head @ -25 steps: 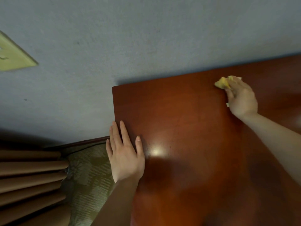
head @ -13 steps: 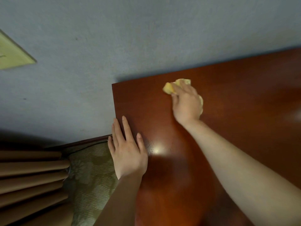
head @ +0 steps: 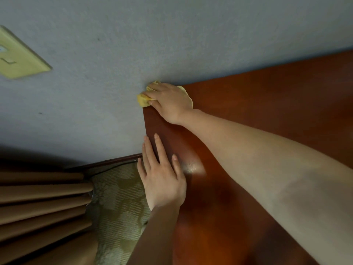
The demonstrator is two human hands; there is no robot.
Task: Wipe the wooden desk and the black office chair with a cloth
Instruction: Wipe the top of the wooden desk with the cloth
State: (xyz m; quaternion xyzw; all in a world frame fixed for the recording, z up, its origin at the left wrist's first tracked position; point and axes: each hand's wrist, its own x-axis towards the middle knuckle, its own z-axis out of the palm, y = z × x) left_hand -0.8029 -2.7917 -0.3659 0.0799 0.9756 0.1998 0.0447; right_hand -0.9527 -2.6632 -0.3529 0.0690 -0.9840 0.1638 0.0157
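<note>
At the desk's far left corner, the right hand (head: 170, 101) presses a bunched yellow cloth (head: 142, 100) against the wooden desk (head: 267, 115), fingers curled over it, the cloth spilling past the edge beside the grey wall (head: 133, 44). The left hand (head: 162, 176) lies flat, fingers straight, on the left edge. Risk now: push further and the cloth could slide off the corner and drop toward the patterned upholstery (head: 118, 197) below. No black chair in view.
</note>
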